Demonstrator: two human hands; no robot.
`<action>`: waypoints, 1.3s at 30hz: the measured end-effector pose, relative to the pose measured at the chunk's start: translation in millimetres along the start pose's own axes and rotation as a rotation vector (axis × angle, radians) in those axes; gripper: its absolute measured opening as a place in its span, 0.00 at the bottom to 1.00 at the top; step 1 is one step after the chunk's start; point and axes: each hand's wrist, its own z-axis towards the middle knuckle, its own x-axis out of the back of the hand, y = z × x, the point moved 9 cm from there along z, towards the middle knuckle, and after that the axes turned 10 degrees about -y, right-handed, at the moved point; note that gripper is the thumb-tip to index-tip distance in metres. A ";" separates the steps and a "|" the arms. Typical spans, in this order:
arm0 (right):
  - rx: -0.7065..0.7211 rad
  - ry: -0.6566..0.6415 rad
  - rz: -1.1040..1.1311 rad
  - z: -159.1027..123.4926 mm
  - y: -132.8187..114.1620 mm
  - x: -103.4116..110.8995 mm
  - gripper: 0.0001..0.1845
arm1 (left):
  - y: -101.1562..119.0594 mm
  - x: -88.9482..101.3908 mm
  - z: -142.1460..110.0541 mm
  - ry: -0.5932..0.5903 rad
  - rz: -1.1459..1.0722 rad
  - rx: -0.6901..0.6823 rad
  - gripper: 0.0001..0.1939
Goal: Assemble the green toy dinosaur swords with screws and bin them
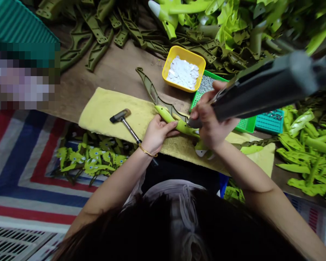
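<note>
Lime-green plastic part (170, 119) sits gripped in my left hand (157, 134), fingers curled, while my right hand (209, 123) closes around a grey power screwdriver (260, 90).

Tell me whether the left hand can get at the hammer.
Probably yes: the hammer lies right beside the left hand, nothing between them, though that hand holds a green plastic piece.
</note>
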 end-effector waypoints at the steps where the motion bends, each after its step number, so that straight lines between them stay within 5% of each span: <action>1: 0.053 0.078 0.013 9.6 -2.8 8.4 0.26 | 1.0 0.1 -0.3 -0.008 0.011 0.016 0.21; 3: 0.175 0.287 -0.003 28.5 -2.5 29.6 0.29 | 5.3 3.4 0.3 -0.006 0.044 0.036 0.19; 6: 0.162 0.442 -0.138 55.1 23.8 46.0 0.36 | 16.2 14.4 4.8 0.050 0.088 0.007 0.14; 14: -0.087 0.292 -0.217 67.1 94.4 45.6 0.30 | 19.4 21.2 13.1 0.070 0.081 -0.006 0.10; 19: 0.043 0.219 -0.320 70.4 77.0 39.5 0.33 | 20.8 20.4 11.0 0.083 0.089 -0.004 0.11; 23: 0.171 0.370 -0.291 58.0 29.3 42.6 0.32 | 21.9 19.4 12.8 0.055 0.102 -0.027 0.14; 31: 0.145 0.082 -0.094 33.5 -22.7 -49.6 0.32 | 18.0 17.1 14.8 0.028 0.042 -0.035 0.18; 39: 0.099 -0.051 -0.068 34.8 5.0 -75.8 0.26 | 18.1 16.9 14.4 0.062 0.031 -0.018 0.17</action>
